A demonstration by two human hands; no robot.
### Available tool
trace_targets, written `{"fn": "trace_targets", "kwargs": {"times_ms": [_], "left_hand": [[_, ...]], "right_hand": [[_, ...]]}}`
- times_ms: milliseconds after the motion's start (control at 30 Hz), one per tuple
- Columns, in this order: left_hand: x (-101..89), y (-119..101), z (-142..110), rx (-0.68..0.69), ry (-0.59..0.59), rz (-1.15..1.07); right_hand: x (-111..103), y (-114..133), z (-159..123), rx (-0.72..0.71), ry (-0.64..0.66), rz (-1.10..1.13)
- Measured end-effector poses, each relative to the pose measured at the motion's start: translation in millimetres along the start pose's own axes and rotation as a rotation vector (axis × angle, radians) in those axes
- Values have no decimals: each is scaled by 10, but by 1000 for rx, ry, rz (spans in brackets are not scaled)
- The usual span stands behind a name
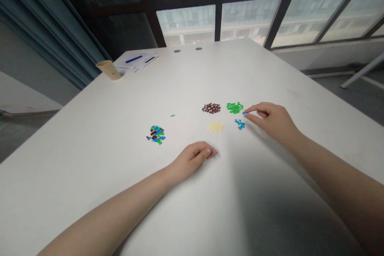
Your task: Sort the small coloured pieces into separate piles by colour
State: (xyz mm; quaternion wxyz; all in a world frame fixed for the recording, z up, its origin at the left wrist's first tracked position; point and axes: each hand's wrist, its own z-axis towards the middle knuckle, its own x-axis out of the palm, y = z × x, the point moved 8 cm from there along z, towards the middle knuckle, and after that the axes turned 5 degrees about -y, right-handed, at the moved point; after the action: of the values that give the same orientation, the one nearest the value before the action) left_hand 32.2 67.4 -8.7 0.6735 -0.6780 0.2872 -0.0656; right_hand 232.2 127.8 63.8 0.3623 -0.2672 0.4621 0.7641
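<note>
Grip of the right hand [272, 122] is closed at thumb and forefinger, with a small blue piece [244, 113] pinched at their tips above the tabletop [192, 84]. Just left of this pinch, a green pile [234, 108] is laid out; nearer and slightly left, a small blue pile [240, 125] is gathered. Farther left, past the green one, a brown pile [211, 108] is spread, and nearer than that a pale yellow pile [216, 127] is set, just beyond the left hand [193, 158].

The left grip is rested on the tabletop with its fingers curled; whether anything is held inside cannot be told. To its left and slightly farther, a mixed pile [156, 135] of blue, green and brown pieces is heaped, with a lone green piece [173, 115] placed beyond it.

Well apart from both grips, at far left, a beige cup [109, 70] is stood mouth upward; its contents are hidden from view. Beside it, papers [121, 62] are topped by a blue pen [133, 59].
</note>
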Motion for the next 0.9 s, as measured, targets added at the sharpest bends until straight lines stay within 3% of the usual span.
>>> {"fn": "trace_targets", "kwargs": {"times_ms": [100, 167, 400, 467, 533, 600, 667, 700, 800, 900], "left_hand": [[58, -121, -22, 86, 60, 141], [88, -167, -38, 129, 80, 204], [122, -187, -57, 202, 109, 287], [120, -186, -50, 207, 106, 286], [117, -184, -44, 210, 98, 286], [114, -178, -38, 210, 90, 287], [108, -168, -35, 209, 88, 291], [104, -162, -33, 209, 88, 295], [85, -143, -26, 213, 78, 320], [71, -122, -12, 201, 59, 335]], "right_hand": [[203, -410, 48, 132, 131, -131], [334, -538, 11, 166, 186, -201], [449, -526, -51, 174, 266, -301], [352, -475, -10, 180, 219, -246], [149, -324, 29, 143, 66, -127], [-70, -51, -14, 31, -96, 12], [-129, 306, -173, -140, -106, 115], [-65, 494, -294, -236, -30, 147], [389, 933, -798, -519, 391, 93], [787, 977, -1155, -603, 687, -49]]}}
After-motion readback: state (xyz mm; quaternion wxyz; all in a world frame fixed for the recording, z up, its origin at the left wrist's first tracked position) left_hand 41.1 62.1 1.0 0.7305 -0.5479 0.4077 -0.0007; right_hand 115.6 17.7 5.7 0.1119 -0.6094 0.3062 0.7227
